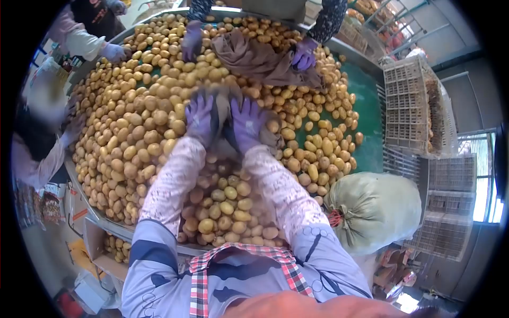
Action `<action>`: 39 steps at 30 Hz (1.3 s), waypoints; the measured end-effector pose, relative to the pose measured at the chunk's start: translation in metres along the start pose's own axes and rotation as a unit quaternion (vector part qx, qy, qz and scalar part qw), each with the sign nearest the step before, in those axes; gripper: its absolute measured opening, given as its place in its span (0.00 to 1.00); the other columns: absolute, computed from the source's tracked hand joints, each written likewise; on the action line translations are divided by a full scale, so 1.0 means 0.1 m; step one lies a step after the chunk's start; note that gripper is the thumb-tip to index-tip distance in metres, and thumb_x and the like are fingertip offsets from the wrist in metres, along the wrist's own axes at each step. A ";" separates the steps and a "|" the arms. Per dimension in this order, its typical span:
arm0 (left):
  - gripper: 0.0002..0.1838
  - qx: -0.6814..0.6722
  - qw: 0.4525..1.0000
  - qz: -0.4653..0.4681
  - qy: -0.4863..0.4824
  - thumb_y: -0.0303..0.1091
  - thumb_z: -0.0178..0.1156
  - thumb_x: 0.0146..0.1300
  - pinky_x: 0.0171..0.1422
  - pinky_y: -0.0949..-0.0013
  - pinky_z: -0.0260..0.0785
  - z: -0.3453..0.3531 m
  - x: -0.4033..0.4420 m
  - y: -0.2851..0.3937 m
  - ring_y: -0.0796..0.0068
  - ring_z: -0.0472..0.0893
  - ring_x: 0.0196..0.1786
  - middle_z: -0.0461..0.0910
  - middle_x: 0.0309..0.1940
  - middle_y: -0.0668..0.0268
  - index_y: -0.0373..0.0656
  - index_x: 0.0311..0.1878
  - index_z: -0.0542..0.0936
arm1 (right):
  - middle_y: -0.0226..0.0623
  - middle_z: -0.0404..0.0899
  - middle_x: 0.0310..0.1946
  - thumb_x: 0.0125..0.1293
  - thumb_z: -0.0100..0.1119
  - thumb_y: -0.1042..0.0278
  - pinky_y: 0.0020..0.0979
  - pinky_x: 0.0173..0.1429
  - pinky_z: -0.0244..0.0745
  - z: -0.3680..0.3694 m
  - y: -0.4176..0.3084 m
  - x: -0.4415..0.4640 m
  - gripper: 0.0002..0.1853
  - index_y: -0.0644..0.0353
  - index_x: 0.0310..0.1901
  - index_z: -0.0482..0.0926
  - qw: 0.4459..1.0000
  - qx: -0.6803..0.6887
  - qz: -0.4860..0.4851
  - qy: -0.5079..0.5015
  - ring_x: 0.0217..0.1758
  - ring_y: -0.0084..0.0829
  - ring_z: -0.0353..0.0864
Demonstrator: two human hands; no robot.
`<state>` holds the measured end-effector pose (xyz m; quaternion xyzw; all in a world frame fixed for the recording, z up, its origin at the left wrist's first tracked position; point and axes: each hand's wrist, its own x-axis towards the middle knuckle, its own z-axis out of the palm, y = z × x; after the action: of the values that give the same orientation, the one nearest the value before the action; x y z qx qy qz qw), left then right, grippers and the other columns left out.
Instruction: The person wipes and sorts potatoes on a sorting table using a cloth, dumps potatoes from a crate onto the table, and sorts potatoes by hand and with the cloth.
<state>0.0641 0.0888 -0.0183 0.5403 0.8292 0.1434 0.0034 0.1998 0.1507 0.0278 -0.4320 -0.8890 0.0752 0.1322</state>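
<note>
Both my hands wear purple gloves and press on a grey-brown cloth (272, 136) that lies over a heap of potatoes (127, 151). My left hand (200, 117) rests on the cloth's left side, fingers stretched forward and apart. Close beside it, my right hand (245, 123) lies on the cloth with its fingers also spread. Motion blurs the fingertips of both, and part of the cloth is hidden under the gloves. Loose potatoes surround the hands, with more between my forearms.
Across the table, another person's gloved hands (192, 41) flank a larger brown cloth (262, 59). More people stand at the left, one gloved hand (113, 52) touching potatoes. A tied sack (376, 209) sits at right, near plastic crates (405, 103). Green table surface (366, 114) shows there.
</note>
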 end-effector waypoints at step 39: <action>0.34 -0.049 0.995 0.088 -0.016 0.44 0.57 0.60 0.70 0.44 0.52 -0.48 -1.88 0.84 0.43 0.61 0.69 0.60 0.68 0.42 0.39 0.68 0.64 | 0.48 0.68 0.62 0.65 0.46 0.58 0.65 0.66 0.52 -0.20 0.58 -1.67 0.24 0.48 0.63 0.68 0.988 -0.151 -0.015 -0.003 0.66 0.48 0.65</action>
<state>0.2099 -0.0590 0.0197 0.6122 0.7704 0.1754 0.0305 0.3486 0.0551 0.0040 -0.4329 -0.8971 -0.0607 0.0643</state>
